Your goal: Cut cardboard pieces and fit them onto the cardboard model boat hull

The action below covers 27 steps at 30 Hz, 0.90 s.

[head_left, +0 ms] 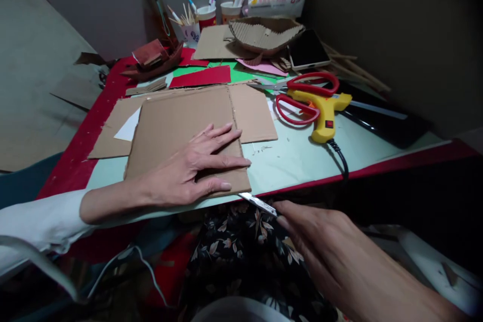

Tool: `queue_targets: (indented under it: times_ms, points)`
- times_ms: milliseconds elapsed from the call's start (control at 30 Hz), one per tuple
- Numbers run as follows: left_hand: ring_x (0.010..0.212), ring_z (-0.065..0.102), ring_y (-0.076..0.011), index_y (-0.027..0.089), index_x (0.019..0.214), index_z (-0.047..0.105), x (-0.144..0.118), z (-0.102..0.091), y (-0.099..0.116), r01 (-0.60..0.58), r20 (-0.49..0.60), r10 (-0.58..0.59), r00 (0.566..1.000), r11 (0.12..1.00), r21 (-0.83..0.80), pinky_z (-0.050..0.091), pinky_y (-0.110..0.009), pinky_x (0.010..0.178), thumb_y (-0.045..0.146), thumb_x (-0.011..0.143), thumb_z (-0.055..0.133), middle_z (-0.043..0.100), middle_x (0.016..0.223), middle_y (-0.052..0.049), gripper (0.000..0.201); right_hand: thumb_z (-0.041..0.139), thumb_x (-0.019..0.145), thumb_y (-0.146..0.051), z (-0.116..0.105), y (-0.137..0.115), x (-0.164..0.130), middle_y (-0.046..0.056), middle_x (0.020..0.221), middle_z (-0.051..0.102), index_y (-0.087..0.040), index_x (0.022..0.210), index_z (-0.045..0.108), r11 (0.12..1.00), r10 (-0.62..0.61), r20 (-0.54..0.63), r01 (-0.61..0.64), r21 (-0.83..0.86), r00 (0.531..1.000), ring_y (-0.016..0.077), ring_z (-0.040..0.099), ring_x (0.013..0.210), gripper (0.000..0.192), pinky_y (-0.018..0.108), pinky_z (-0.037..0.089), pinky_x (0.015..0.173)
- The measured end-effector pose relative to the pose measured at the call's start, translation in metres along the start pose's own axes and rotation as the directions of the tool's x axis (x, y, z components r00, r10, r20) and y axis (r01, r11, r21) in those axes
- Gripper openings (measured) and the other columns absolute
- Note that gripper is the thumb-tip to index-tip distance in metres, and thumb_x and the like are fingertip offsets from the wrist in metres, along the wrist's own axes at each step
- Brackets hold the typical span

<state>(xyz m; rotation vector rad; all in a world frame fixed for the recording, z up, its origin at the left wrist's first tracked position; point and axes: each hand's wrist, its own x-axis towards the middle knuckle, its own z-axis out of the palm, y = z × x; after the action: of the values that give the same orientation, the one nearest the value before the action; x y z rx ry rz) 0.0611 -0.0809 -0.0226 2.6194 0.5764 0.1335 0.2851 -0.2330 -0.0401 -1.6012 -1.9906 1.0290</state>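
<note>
My left hand (204, 161) lies flat with fingers spread on a brown cardboard sheet (181, 115) near the table's front edge. In my right hand (317, 231) is a utility knife (260, 205), its handle mostly hidden by the fingers. The metal blade points up and left, its tip by the sheet's lower right corner; whether it touches the cardboard I cannot tell. More cardboard (256, 115) lies beneath the sheet, showing at its left and right sides, with a bit of white paper (129, 126) on the left.
Red-handled scissors (298, 115) rest against a yellow glue gun (324, 115) with a black cord. A phone (308, 50), a cardboard boat-like shape (266, 35), a small brown model boat (156, 60), red card (202, 76), cups of pens (207, 16) and a bottle (151, 10) stand farther back.
</note>
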Motion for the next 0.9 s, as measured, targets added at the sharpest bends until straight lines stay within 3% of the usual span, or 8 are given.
queue_targets:
  times_ms: [200, 333, 500, 733, 900]
  points:
    - [0.152, 0.017, -0.0322, 0.029, 0.132, 0.064, 0.001, 0.001, 0.001, -0.005, -0.01, 0.005, 1.0, 1.0, 0.019, 0.013, -0.055, 0.123, 0.045, 0.091, 0.063, 0.027, 0.164, -0.008, 0.044, 0.032, 0.099, -0.025, 0.005, -0.006, 0.017, 0.002, 0.068, 0.064, -0.024, 0.079, 0.056, 1.0, 0.016, 0.025, -0.017, 0.015, 1.0, 0.016, 0.058, 0.053, 0.031, 0.026, 0.047, 0.054]
    - [0.153, 0.016, -0.0296, 0.03, 0.129, 0.065, 0.001, 0.001, 0.0, -0.012, -0.024, 0.012, 1.0, 1.0, 0.029, 0.015, -0.054, 0.123, 0.045, 0.092, 0.062, 0.028, 0.163, -0.005, 0.041, 0.034, 0.101, -0.027, 0.006, -0.002, 0.009, 0.0, 0.062, 0.058, -0.024, 0.072, 0.05, 1.0, -0.002, 0.002, 0.002, 0.016, 1.0, 0.0145, 0.05, 0.049, 0.033, 0.025, 0.041, 0.048]
    - [0.153, 0.013, -0.0288, 0.03, 0.128, 0.066, 0.002, 0.002, 0.0, -0.009, -0.033, 0.01, 0.999, 1.0, 0.025, 0.013, -0.054, 0.123, 0.047, 0.092, 0.06, 0.027, 0.164, -0.006, 0.04, 0.035, 0.102, -0.026, 0.006, 0.001, -0.002, 0.0, 0.068, 0.062, -0.025, 0.075, 0.052, 0.999, 0.011, 0.05, -0.013, 0.042, 0.999, 0.0139, 0.051, 0.05, 0.032, 0.025, 0.04, 0.051]
    - [0.153, 0.012, -0.0292, 0.029, 0.127, 0.067, 0.001, 0.001, 0.0, -0.026, -0.03, 0.028, 0.999, 0.998, 0.048, 0.013, -0.055, 0.122, 0.043, 0.093, 0.061, 0.025, 0.164, -0.006, 0.037, 0.031, 0.1, -0.024, 0.02, -0.006, 0.017, 0.0, 0.063, 0.056, -0.024, 0.074, 0.044, 0.999, 0.018, -0.036, -0.019, -0.034, 0.999, 0.0151, 0.05, 0.05, 0.029, 0.027, 0.037, 0.052]
    - [0.153, 0.012, -0.0288, 0.029, 0.122, 0.07, 0.001, 0.001, 0.0, -0.023, -0.056, 0.026, 0.998, 0.999, 0.049, 0.014, -0.055, 0.122, 0.047, 0.091, 0.063, 0.027, 0.163, -0.006, 0.037, 0.03, 0.103, -0.028, 0.023, 0.001, 0.005, -0.003, 0.064, 0.049, -0.024, 0.075, 0.043, 0.997, -0.019, -0.025, 0.021, 0.077, 1.0, 0.013, 0.042, 0.05, 0.03, 0.027, 0.033, 0.053]
